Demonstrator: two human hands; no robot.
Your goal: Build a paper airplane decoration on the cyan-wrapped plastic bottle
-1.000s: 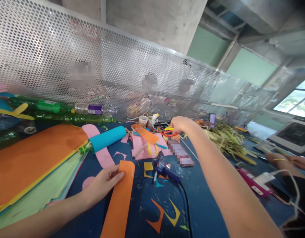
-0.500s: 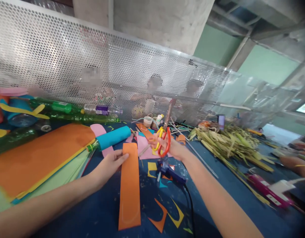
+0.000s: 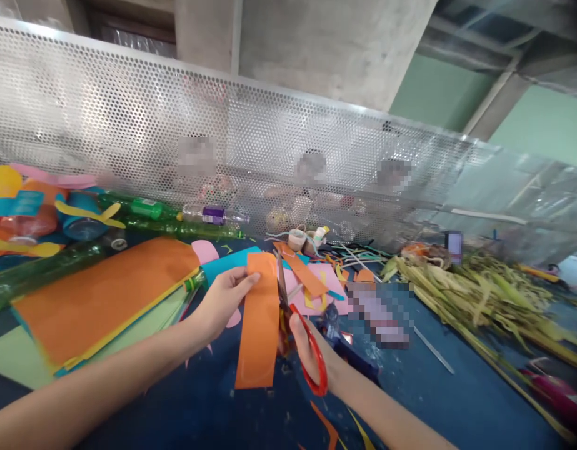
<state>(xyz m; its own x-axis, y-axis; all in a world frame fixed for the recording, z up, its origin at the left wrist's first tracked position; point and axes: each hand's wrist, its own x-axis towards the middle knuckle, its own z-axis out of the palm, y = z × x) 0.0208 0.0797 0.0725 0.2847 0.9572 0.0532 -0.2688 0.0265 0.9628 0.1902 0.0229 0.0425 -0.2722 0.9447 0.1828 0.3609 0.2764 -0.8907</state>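
Observation:
My left hand [image 3: 229,297] pinches the upper left edge of an orange foam strip [image 3: 260,331], thumb in front, and holds it raised above the dark blue table. A pale curved line shows near the strip's top end. My right hand [image 3: 316,353] is closed round the handles of red and yellow scissors [image 3: 314,369]. Their blades point upward beside the strip's upper right edge; whether they touch it I cannot tell. Behind the strip lies a bottle wrapped in blue [image 3: 227,265]. A dark blue glue gun [image 3: 349,350] rests just past my right hand.
Orange, yellow and green sheets [image 3: 114,300] are stacked at left, with green bottles [image 3: 175,226] behind. Pink sheets [image 3: 295,290] and offcuts lie mid-table. Dried husks [image 3: 476,294] and a magenta power strip [image 3: 557,394] are at right. A perforated metal screen [image 3: 269,137] stands behind, people beyond it.
My left hand has lifted the orange strip off the table. My right hand has brought the scissors back and down, their blades now beside the strip. The view has shifted left.

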